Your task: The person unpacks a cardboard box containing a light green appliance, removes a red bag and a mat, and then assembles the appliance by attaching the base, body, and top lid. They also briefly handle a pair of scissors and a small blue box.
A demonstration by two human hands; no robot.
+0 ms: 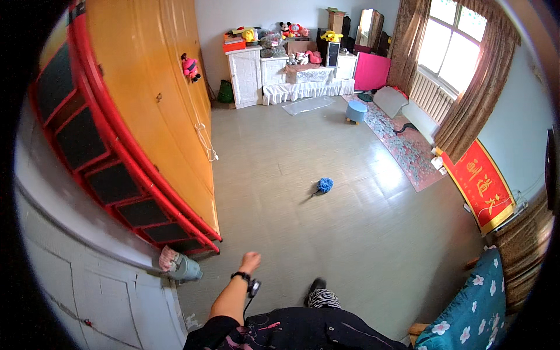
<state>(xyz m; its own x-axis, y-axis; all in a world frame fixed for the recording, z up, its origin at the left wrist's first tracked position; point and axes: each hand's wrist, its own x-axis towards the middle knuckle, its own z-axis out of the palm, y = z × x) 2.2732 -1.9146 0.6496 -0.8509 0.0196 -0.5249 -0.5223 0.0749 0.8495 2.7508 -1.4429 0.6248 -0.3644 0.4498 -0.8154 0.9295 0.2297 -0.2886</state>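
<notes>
Grey flooring (262, 216) spreads ahead of your left hand (251, 262), which looks curled, though whether it grips anything cannot be told; your right hand is out of view. Ahead and rightward of the left hand lies a fluffy blue duster (325, 185); farther right is a red banner (479, 182) with gold characters, and leftward stands a bin (186, 270).

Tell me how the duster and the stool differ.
The duster is a deeper blue; the stool is paler. The duster looks shaggy, while the stool looks smooth. The duster lies down; the stool stands upright. The duster is smaller than the stool, which looks bigger even though it is farther off. Both are blue.
</notes>
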